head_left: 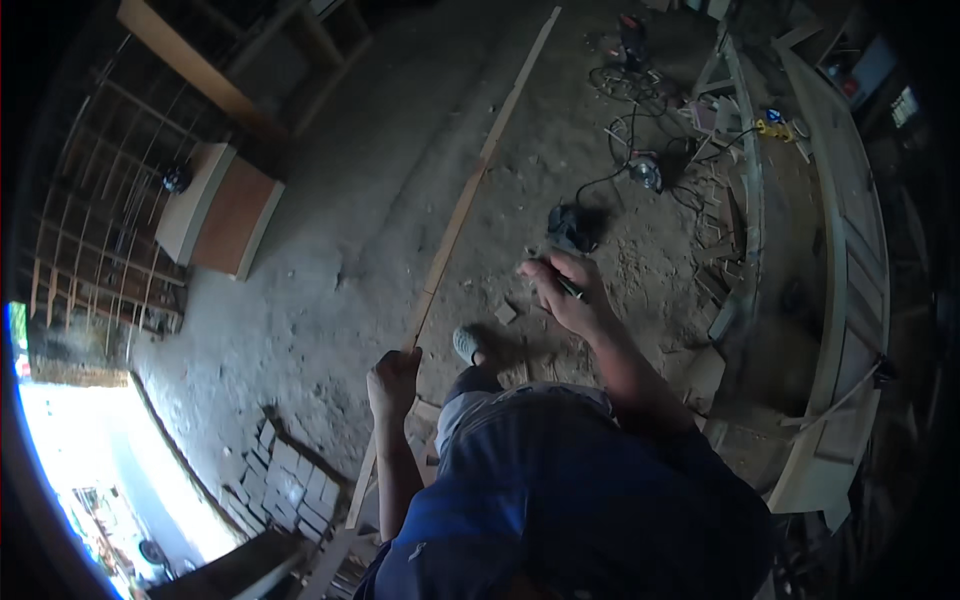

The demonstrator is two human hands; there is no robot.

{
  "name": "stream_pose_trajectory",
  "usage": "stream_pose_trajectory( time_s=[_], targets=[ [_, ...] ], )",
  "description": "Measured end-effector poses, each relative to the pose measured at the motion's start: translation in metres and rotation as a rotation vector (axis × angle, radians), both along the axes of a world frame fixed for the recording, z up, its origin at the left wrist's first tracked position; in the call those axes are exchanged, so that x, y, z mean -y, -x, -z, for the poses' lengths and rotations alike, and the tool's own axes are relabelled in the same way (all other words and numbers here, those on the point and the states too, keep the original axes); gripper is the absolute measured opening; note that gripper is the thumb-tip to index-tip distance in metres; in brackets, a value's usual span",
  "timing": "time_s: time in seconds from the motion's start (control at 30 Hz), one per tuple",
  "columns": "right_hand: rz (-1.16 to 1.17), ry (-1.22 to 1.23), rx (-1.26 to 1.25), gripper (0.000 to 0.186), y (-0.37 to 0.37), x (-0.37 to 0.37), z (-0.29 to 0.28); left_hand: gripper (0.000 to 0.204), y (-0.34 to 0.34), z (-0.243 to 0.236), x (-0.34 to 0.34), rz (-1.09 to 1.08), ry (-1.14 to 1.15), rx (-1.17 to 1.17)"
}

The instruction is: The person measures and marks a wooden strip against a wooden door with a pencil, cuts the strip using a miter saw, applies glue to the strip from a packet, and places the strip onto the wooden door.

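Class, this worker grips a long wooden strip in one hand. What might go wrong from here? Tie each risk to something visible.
1. The strip reaches far beyond the left hand while the right hand holds a slim tool, so the strip may swing or slip.
2. Cables loop over the floor ahead; someone might trip.
3. Wood scraps lie scattered at the right, so footing there could be poor.
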State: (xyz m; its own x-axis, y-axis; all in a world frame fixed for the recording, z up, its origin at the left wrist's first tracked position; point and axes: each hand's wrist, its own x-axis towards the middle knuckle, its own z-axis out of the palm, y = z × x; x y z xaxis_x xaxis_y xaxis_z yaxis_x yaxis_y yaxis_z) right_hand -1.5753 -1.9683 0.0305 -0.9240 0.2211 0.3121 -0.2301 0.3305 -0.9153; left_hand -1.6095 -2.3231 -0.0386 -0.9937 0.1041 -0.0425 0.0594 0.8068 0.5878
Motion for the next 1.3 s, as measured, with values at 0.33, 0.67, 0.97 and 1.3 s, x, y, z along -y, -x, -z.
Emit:
stream_pose_trajectory(
  time_s=[0.33, 0.67, 0.97, 1.3],
  targets=[
    [-0.522, 0.519, -0.657, 0.018, 0.246, 0.01, -0.16, 0.043, 0.327, -0.028, -0.07, 0.224, -0.119, 0.063],
    [-0.964, 1.114, -1.091, 0.019, 0.497, -0.132, -0.152, 0.044, 0.592, -0.007, -0.25, 0.315, -0.059, 0.138],
    [-0.708, 0.873, -1.242, 0.023, 0.745, -0.301, -0.143, 0.045, 0.856, 0.023, -0.458, 0.391, -0.082, 0.214],
    [0.58, 0.341, 0.051, 0.019, 0.981, -0.523, -0.041, 0.037, 1.147, -0.011, -0.67, 0.591, -0.13, 0.224]
  ],
)
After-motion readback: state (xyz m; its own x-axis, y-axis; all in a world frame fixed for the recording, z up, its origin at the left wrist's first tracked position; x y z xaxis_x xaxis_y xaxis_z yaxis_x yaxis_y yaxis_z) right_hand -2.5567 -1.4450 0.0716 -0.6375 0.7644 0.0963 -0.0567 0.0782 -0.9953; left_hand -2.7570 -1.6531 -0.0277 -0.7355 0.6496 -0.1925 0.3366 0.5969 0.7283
